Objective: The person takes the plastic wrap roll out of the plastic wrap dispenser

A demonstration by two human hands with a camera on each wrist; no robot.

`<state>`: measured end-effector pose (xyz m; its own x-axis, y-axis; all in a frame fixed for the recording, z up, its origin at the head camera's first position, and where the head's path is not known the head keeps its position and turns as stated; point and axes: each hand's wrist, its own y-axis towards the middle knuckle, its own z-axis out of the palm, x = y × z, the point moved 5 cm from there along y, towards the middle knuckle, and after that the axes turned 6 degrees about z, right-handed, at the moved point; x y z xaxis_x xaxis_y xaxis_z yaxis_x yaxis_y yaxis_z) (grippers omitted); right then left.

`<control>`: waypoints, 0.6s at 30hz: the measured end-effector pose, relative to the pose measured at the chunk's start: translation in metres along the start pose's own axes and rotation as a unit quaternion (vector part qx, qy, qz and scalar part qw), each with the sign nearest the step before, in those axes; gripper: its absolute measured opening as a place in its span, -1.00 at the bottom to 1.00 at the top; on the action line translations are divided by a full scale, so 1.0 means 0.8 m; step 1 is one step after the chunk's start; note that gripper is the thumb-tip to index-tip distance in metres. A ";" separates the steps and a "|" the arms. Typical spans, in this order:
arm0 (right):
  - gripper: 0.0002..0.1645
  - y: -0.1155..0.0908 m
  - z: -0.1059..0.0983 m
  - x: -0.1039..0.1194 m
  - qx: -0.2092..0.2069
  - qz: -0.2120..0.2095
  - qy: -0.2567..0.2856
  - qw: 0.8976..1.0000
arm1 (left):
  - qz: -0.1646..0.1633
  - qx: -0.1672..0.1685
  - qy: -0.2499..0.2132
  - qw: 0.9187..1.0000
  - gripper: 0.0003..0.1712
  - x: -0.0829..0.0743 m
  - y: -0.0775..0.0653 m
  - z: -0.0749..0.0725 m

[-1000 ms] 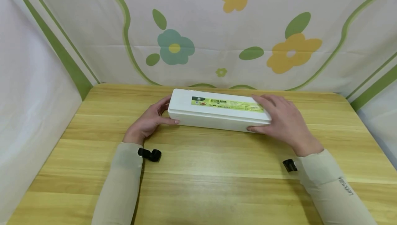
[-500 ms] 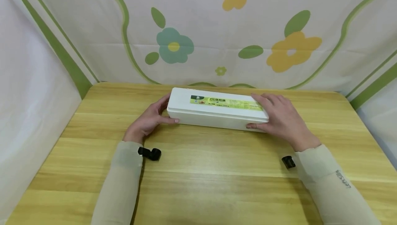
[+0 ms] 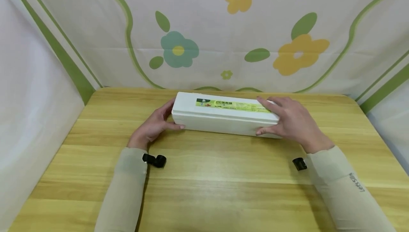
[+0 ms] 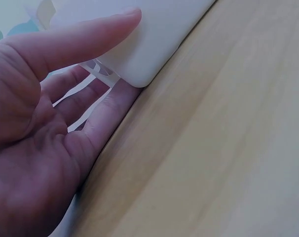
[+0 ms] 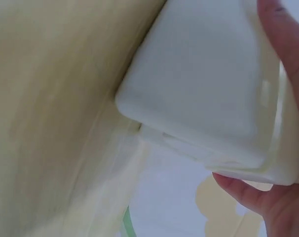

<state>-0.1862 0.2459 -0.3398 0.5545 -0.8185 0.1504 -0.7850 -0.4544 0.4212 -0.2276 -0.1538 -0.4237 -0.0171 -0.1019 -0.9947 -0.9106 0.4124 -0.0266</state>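
Note:
A long white cling film box (image 3: 223,121) with a green and yellow label on its lid lies near the table's back edge. My left hand (image 3: 153,125) holds its left end, thumb along the front face and fingers around behind. In the left wrist view those fingers (image 4: 107,113) reach past the end of the box (image 4: 162,44), close to the tabletop. At the other end, my right hand (image 3: 292,122) grips the box, thumb on the front and fingers over the lid. The right wrist view shows the smooth white box wall (image 5: 199,84) beside that thumb (image 5: 287,39).
The wooden table (image 3: 204,189) extends in front of the box and to both sides. Directly behind its back edge hangs a flower-patterned curtain (image 3: 217,33). A white cloth (image 3: 35,104) borders the left side. Black wrist mounts (image 3: 154,160) stick out from both sleeves.
The right fingers and thumb have shifted slightly on the box, and more of its front face shows near the right end. The left hand keeps its hold, almost unmoved.

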 end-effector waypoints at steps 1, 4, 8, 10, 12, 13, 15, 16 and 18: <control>0.35 -0.001 0.000 0.000 -0.002 -0.001 -0.003 1.000 | 0.001 0.001 0.000 1.000 0.24 0.001 0.000 0.001; 0.39 -0.004 0.001 -0.001 0.005 0.012 -0.013 1.000 | 0.005 0.002 0.000 1.000 0.25 0.002 0.000 0.003; 0.41 -0.004 0.004 -0.003 0.032 0.051 -0.021 0.998 | 0.001 0.005 0.003 1.000 0.25 0.003 0.000 0.003; 0.38 -0.004 0.006 -0.004 0.044 0.072 -0.019 0.996 | -0.003 0.004 0.004 1.000 0.24 0.003 -0.001 0.003; 0.34 -0.003 0.008 -0.004 0.053 0.089 -0.015 0.995 | -0.003 0.003 0.005 1.000 0.24 0.003 -0.002 0.003; 0.31 -0.002 0.008 -0.004 0.056 0.096 -0.013 0.994 | -0.003 0.004 0.005 1.000 0.24 0.002 -0.002 0.003; 0.26 0.000 0.009 -0.004 0.059 0.105 -0.008 0.993 | -0.004 0.003 0.004 1.000 0.24 0.002 -0.002 0.003; 0.24 0.001 0.009 -0.004 0.060 0.107 -0.005 0.992 | -0.003 0.003 0.004 1.000 0.24 0.001 -0.002 0.003; 0.21 0.002 0.009 -0.004 0.062 0.110 0.000 0.992 | -0.002 0.003 0.006 1.000 0.25 0.001 -0.001 0.003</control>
<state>-0.1911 0.2450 -0.3458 0.3668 -0.9024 0.2262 -0.9144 -0.3051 0.2659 -0.2256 -0.1521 -0.4246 -0.0176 -0.1147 -0.9932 -0.9086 0.4165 -0.0320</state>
